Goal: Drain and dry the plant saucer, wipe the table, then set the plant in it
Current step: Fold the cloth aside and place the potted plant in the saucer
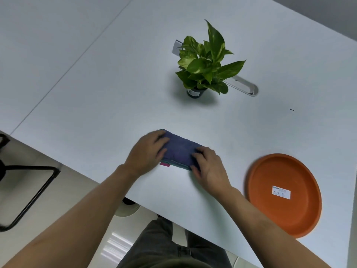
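A folded blue-purple cloth [178, 149] lies flat on the white table [116, 84], with a pink tag showing at its near edge. My left hand [147, 151] rests on its left end, fingers curled over the cloth. My right hand [207, 164] grips its right end. An orange plant saucer [284, 194] with a white label inside sits at the right, near the table's front edge. A small green leafy plant in a dark pot [202, 68] stands upright farther back, apart from the saucer.
A grey cable slot [245, 87] runs behind the plant, and a small grey plate [176, 47] lies beyond it. A black chair frame [32, 188] stands on the floor at the left. The table's front edge runs diagonally across my legs.
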